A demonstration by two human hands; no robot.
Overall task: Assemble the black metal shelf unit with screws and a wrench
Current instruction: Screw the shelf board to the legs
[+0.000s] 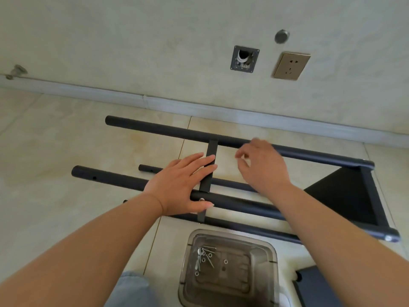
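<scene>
You're working on a glossy cream tiled floor [66, 134] — on it lie the black metal tube shelf frame [155, 129] on its side, a clear plastic tray [273, 258] of silver screws [207, 254], and a dark flat panel [318, 286].

The shelf frame [243, 142] lying on the floor is matte black all over, tubes and crossbar alike, against glossy cream floor tiles [66, 134] veined with faint yellow marbling. Silver screws [208, 255] glint in a clear, greyish plastic tray [272, 262]. The wall socket [291, 65] is brushed gold on a mottled, pale green-grey wall [132, 41].
</scene>
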